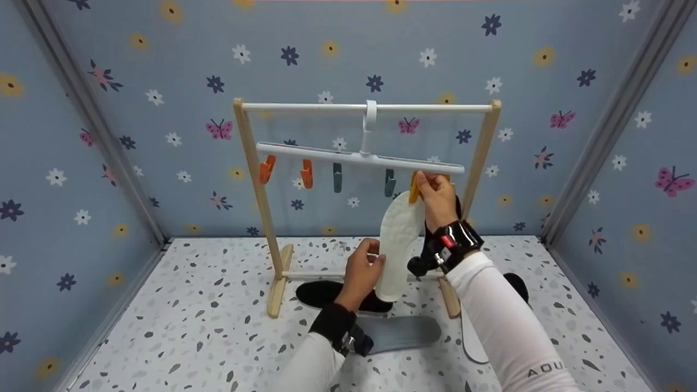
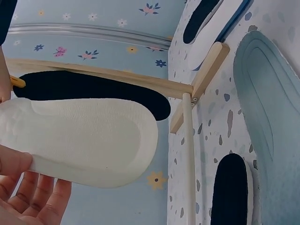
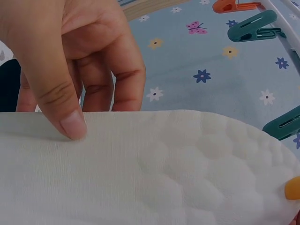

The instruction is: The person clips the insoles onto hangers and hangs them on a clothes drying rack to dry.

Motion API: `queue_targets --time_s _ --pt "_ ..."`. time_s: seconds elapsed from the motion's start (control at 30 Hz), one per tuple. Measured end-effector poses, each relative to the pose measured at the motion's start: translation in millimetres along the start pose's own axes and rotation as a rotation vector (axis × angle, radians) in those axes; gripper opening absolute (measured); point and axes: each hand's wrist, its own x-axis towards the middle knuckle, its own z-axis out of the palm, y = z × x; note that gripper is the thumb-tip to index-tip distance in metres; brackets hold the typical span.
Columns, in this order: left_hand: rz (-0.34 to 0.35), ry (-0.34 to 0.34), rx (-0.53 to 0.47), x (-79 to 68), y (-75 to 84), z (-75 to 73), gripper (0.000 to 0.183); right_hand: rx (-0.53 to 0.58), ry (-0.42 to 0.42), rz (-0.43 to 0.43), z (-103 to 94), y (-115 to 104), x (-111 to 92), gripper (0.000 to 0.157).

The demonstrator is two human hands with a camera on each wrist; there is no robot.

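Note:
A white insole (image 1: pixel 397 245) with a dimpled upper end hangs from a yellow clip (image 1: pixel 414 189) on the white hanger (image 1: pixel 348 157), whose bar tilts down to the right. My right hand (image 1: pixel 440 201) pinches that yellow clip at the insole's top. Lower down, my left hand (image 1: pixel 362 272) holds the insole's left edge; the right wrist view shows its thumb (image 3: pixel 72 124) on the near face and the fingers behind. A black insole (image 2: pixel 84 86) hangs just behind the white one, largely hidden in the head view by my right hand and wrist.
Orange clips (image 1: pixel 307 174) and green clips (image 1: pixel 337 178) line the hanger's left and middle. The hanger hooks on a rack (image 1: pixel 305 107) with wooden legs. On the speckled surface lie a black insole (image 1: pixel 318 294), a grey insole (image 1: pixel 405 333) and a white-edged one (image 1: pixel 474 343) by my right sleeve.

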Motion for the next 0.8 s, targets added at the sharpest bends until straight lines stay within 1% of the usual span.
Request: queue_targets --time_s 0.13,0.33,0.43,0.63,0.8 --pt "-0.018 -0.006 -0.004 -0.1 -1.8 1.0 0.017 -0.003 0.005 -0.005 -0.1 1.4 -1.1 0.009" --pt "-0.043 -0.010 -0.003 0.3 -5.3 2.9 0.018 -0.010 -0.007 -0.049 0.2 3.1 -4.0 0.010" --pt "-0.030 -0.006 -0.014 0.3 -7.0 2.5 0.017 -0.012 -0.012 -0.059 0.2 2.8 -4.5 0.011" --pt "-0.025 -0.013 -0.046 -0.8 -10.5 0.6 0.015 -0.036 -0.024 -0.049 -0.8 2.4 -4.6 0.014" --pt "-0.034 -0.009 -0.029 -2.1 -14.2 -0.9 0.013 -0.048 -0.009 -0.057 -1.2 3.3 -4.3 0.012"
